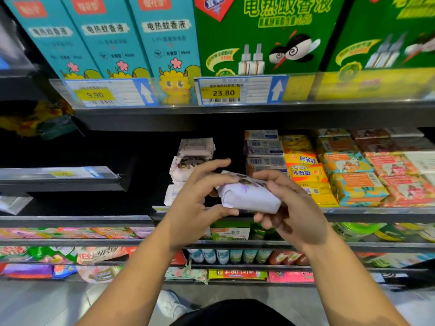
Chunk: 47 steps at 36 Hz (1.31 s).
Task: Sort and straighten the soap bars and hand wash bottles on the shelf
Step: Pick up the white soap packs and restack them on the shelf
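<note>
A head-worn camera looked down at a shop shelf point(376, 211) and a person's two bare arms reaching toward it. Between the hands was a soap bar point(249, 198) wrapped in pale lilac paper with a dark flower print along its upper edge, held in the air in front of the shelf and resting on nothing. The left hand point(195, 203) pinched the bar's left end, thumb beneath and curled fingers over the top, the forefinger lifted straighter above the rest. The right hand point(289, 208) cupped the right end from below, fingers wrapped under and thumb lying on top. The bar's long axis ran left to right across the view, its right end a little lower. On the shelf stood a leaning pile of matching lilac bars point(193, 161). The held bar was just below and to the right of that pile, nearer the viewer, and the left hand was the closer hand to the pile. Right of the pile, past a dark gap, stood blue-and-white boxes point(264, 149), then yellow soap packs point(303, 175). Above the pile, on the next shelf up, was a price tag point(222, 92) reading 23.80. The bar probably belonged on the pile, up and to the left, left end leading.
</note>
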Tool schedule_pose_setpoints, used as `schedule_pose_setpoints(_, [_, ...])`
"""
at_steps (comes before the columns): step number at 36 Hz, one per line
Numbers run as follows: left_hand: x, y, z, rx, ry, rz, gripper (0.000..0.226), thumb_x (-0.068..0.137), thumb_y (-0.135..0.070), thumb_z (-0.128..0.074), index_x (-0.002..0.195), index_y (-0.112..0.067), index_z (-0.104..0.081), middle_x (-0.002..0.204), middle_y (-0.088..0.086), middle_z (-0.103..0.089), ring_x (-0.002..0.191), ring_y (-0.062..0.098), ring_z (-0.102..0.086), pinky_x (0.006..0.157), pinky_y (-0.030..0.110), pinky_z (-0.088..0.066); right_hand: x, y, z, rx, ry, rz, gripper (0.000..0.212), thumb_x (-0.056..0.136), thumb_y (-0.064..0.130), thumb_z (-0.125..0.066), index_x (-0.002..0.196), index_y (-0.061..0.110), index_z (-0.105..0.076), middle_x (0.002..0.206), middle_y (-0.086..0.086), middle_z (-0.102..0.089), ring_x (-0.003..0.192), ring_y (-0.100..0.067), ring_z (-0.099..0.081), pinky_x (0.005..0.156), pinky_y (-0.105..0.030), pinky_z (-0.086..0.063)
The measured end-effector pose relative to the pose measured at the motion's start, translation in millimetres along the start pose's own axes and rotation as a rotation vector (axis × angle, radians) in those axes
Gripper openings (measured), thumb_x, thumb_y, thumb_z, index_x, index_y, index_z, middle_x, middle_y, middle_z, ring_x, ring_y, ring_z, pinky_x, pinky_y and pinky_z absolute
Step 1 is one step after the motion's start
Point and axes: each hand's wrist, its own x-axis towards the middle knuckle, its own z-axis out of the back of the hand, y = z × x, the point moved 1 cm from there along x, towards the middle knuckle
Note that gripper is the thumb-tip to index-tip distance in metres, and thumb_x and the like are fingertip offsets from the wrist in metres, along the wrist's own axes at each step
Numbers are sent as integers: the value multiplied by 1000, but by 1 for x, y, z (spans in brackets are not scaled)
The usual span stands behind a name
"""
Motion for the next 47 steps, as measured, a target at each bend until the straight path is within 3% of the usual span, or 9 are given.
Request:
schedule_pose_setpoints(5, [-4, -4, 0, -56, -106, 45, 42, 85, -36, -67, 125, -36, -54, 135, -16, -54, 129, 11, -51, 103, 29, -45, -3, -6, 4, 44, 220, -32, 91, 59, 40, -96, 136, 14, -55, 128, -20, -65, 82, -38, -73, 63, -33, -61])
schedule_pose_setpoints(9, [-9, -11, -8, -357, -204, 271, 38, 88, -28, -67, 123, -28, -53, 116, -19, -65, 109, 5, -63, 86, 18, -51, -2, -11, 0, -142, 96, 22, 58, 75, 20, -83, 128, 21, -59, 122, -6, -71, 113, -33, -67, 84, -34, -59])
schedule_pose_setpoints(14, [-10, -14, -14, -454, -257, 322, 34, 88, -26, -68, 119, -22, -56, 106, -14, -69, 99, 9, -66, 80, 20, -53, -3, -10, -9, -186, 6, 94, 33, 81, 22, -75, 113, 29, -70, 113, 3, -73, 109, -21, -69, 86, -28, -56])
schedule_pose_setpoints(24, [-24, -9, -14, -387, -56, 153, 56, 73, -51, -82, 125, -45, -61, 149, -5, -43, 138, 25, -44, 89, 45, -57, -14, 1, -11, -108, -40, 64, 31, 103, 13, -47, 115, 35, -64, 105, -7, -72, 50, -30, -60, 40, -25, -45])
schedule_pose_setpoints(27, [-24, -4, -12, -162, -52, 108, 59, 76, -45, -79, 128, -55, -54, 145, -3, -42, 139, 14, -40, 101, 35, -51, -12, 2, -7, -83, 87, 2, 23, 94, 18, -59, 113, 26, -68, 109, -14, -72, 53, -30, -63, 42, -27, -49])
schedule_pose_setpoints(30, [-24, -1, -8, -128, -139, 121, 55, 77, -43, -75, 126, -58, -54, 139, 2, -47, 135, 13, -45, 104, 26, -45, -11, 3, -3, -51, 266, -57, 56, 77, 13, -73, 131, 22, -59, 124, -13, -67, 70, -33, -70, 59, -31, -58])
schedule_pose_setpoints(34, [-25, -7, -2, -118, -256, 140, 43, 84, -61, -63, 118, -35, -62, 134, 5, -51, 130, 8, -48, 100, 19, -44, -5, 4, -9, -323, 271, -24, 69, 73, 4, -86, 132, 28, -60, 127, -1, -67, 98, -26, -72, 83, -28, -57])
schedule_pose_setpoints(40, [-22, -17, -3, -584, -286, 414, 30, 88, -20, -61, 118, -18, -57, 106, -4, -72, 97, 14, -69, 77, 25, -56, 0, -2, -33, -423, 92, 64, 36, 83, 14, -71, 116, 25, -63, 103, 12, -74, 96, -7, -71, 77, -18, -54])
schedule_pose_setpoints(47, [-25, 0, 7, -530, -29, 309, 66, 68, -27, -87, 129, -35, -62, 142, -11, -51, 133, 16, -51, 101, 29, -49, 7, -2, -32, -287, -53, 35, 22, 99, 19, -57, 111, 36, -64, 119, -5, -66, 73, -32, -70, 54, -34, -52])
